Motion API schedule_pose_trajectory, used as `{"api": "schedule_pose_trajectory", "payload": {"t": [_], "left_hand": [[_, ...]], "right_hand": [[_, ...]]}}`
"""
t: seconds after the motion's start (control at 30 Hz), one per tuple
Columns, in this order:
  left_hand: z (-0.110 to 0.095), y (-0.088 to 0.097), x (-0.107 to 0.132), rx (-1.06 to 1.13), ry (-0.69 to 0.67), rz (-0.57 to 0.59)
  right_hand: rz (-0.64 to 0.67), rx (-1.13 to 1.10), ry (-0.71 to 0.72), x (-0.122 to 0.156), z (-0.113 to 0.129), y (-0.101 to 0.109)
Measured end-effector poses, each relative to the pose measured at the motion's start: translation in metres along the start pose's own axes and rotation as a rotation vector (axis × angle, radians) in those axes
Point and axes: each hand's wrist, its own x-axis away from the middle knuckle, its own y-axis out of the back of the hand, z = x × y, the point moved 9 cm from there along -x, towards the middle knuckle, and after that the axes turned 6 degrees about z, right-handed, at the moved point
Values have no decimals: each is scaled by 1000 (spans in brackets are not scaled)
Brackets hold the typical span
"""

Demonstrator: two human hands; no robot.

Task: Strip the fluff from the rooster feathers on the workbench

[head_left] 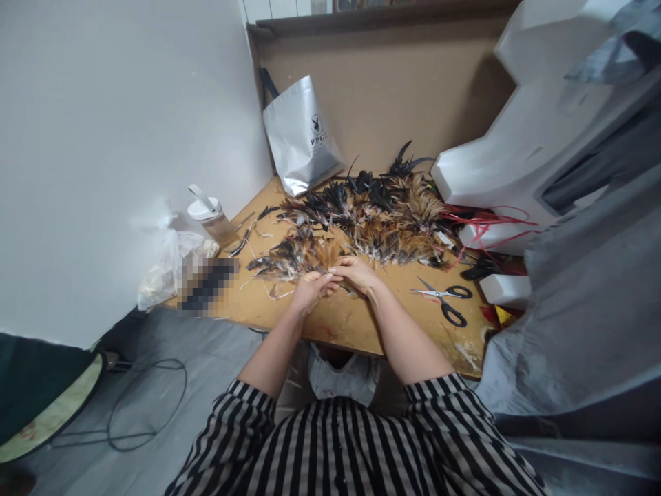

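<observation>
A wide heap of black, brown and tan feathers [372,213] covers the back half of a small wooden table [356,320]. Both of my hands meet at the near edge of the heap. My left hand [308,289] is closed in a pinch on a small bunch of feathers [289,260]. My right hand [356,274] is curled, its fingertips touching the left hand's fingers and pressed on the same bunch. Black-handled scissors [445,300] lie open on the table to the right of my right wrist.
A silver gift bag [302,138] leans on the brown back board. A white-lidded jar [211,220] and a clear plastic bag [165,265] sit at the table's left. Red strings [485,224] and white foam blocks [516,158] crowd the right. Grey cloth [583,310] hangs there.
</observation>
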Motion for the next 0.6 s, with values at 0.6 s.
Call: {"api": "schedule_pose_trajectory", "payload": {"t": [0.6], "left_hand": [[-2,8,-5,-332,-112,-40]], "right_hand": [[40,405,108,11,27,-15]]}}
